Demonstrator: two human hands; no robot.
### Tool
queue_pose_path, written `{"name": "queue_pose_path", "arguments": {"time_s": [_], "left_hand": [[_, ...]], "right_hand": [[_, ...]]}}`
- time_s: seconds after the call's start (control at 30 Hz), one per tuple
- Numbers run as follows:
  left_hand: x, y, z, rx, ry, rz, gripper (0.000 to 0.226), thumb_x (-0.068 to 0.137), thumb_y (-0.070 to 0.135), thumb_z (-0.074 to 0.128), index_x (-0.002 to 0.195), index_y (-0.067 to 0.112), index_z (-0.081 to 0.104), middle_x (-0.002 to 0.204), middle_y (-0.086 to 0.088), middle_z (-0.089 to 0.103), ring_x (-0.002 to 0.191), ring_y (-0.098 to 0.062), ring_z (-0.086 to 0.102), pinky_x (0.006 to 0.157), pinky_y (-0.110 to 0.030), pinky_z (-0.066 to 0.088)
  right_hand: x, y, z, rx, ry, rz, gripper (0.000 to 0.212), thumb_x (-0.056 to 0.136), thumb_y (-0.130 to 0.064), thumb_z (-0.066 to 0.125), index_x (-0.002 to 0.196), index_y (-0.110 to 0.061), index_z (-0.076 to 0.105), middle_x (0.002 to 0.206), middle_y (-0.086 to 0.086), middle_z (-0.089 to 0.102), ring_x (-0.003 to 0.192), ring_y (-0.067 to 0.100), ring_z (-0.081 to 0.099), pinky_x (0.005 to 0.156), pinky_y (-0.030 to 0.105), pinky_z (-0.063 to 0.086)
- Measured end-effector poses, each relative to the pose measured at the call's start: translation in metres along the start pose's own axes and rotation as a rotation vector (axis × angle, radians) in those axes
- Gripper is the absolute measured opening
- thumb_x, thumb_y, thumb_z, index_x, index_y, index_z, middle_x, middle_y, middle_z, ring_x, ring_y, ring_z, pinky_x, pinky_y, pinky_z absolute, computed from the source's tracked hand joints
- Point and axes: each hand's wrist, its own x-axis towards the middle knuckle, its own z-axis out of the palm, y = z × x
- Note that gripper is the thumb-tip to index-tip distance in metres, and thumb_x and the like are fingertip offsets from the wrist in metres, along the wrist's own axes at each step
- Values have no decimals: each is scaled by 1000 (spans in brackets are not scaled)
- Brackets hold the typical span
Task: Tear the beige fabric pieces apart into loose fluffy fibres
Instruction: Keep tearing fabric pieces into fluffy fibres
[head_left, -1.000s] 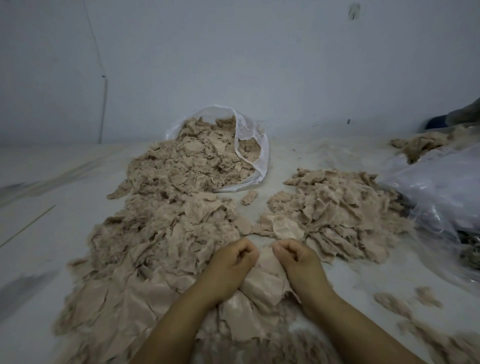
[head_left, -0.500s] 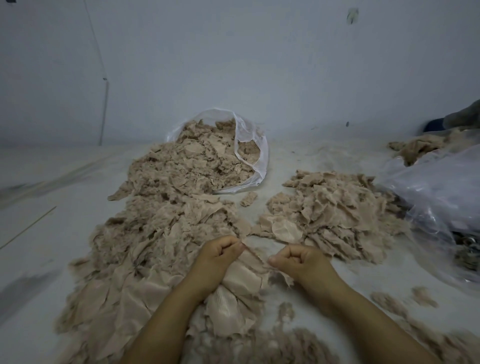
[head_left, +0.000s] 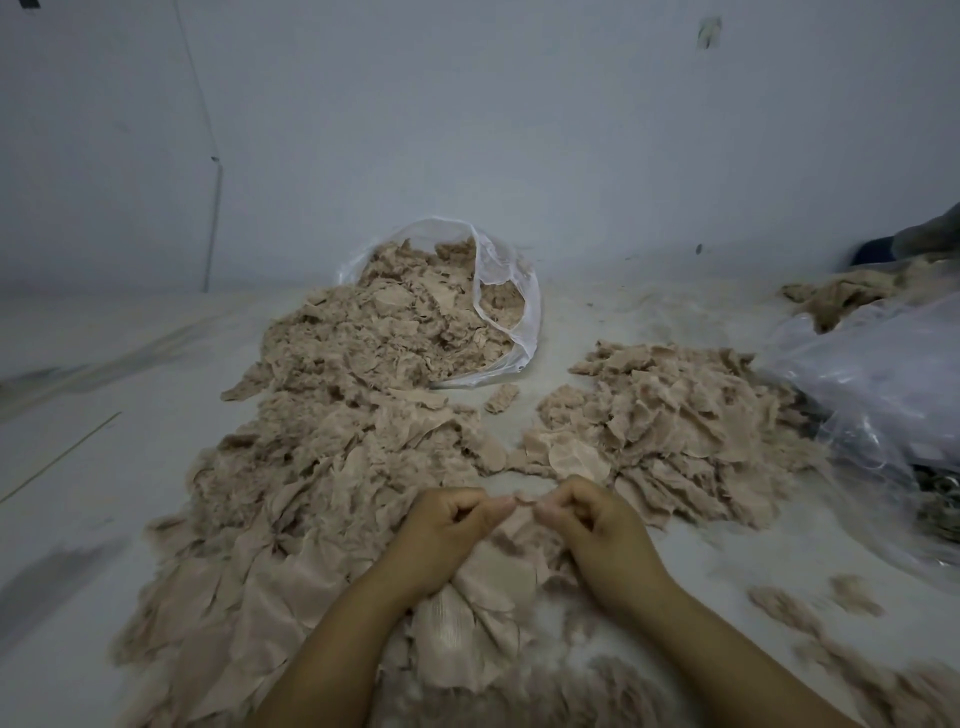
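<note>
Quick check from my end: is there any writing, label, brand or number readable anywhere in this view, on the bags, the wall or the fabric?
None can be read. The clear plastic bag of beige fabric pieces shows no print, and neither does the crumpled clear plastic sheet at right. The small dark mark high on the pale wall is too blurred to tell whether it holds text.

A: How much of the small beige fabric scrap (head_left: 523, 500) shows between the hands?
B: Only a sliver; curled fingertips cover the rest.

A: And the fluffy beige fibre heap (head_left: 545, 693) by the forearms?
B: Cut off by the bottom edge, and blurred.

A: The crumpled clear plastic sheet (head_left: 878, 384)?
B: It runs past the right edge, and the dark object (head_left: 935, 241) behind it is unreadable.
</note>
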Motion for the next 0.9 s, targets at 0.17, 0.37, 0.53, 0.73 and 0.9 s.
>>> {"name": "queue_pose_path", "arguments": {"time_s": [0.17, 0.37, 0.53, 0.73, 0.9], "left_hand": [[2, 0, -5, 37, 67, -22, 37, 84, 39, 57, 55, 16, 50, 53, 9, 43, 49, -5, 40, 53, -17, 35], [0, 3, 18, 3, -103, -70, 13, 83, 18, 71, 94, 25, 68, 78, 16, 71, 72, 1, 65, 64, -12, 48], [-1, 2, 15, 91, -144, -96, 17, 89, 14, 62, 82, -1, 63, 67, -5, 57, 62, -13, 51, 61, -25, 41], [-1, 7, 16, -102, -117, -144, 16, 96, 5, 46, 83, 10, 53, 65, 10, 63, 62, -6, 58, 59, -18, 44], [-2, 8, 12, -39, -108, -121, 25, 94, 9, 52, 73, 16, 62, 58, 13, 59, 56, -1, 53, 55, -15, 42]], "right_hand": [[3, 0, -13, 360, 77, 223, 24, 95, -11, 54, 72, -9, 52, 52, 0, 54, 48, 13, 45, 47, 26, 34], [-2, -6, 1, 503, -33, 249, 12, 91, -9, 59, 79, -7, 59, 60, 9, 58, 49, 14, 54, 45, 22, 43], [0, -1, -4, 548, -81, 314, 9, 87, -20, 65, 86, -11, 65, 62, 7, 54, 50, 12, 46, 46, 23, 35], [0, 1, -4, 545, -62, 332, 13, 93, -13, 58, 84, -5, 59, 50, 5, 51, 42, 12, 39, 39, 21, 32], [-5, -1, -4, 508, -152, 316, 16, 82, -19, 72, 87, -7, 64, 62, 5, 59, 50, 13, 49, 43, 24, 39]]}}
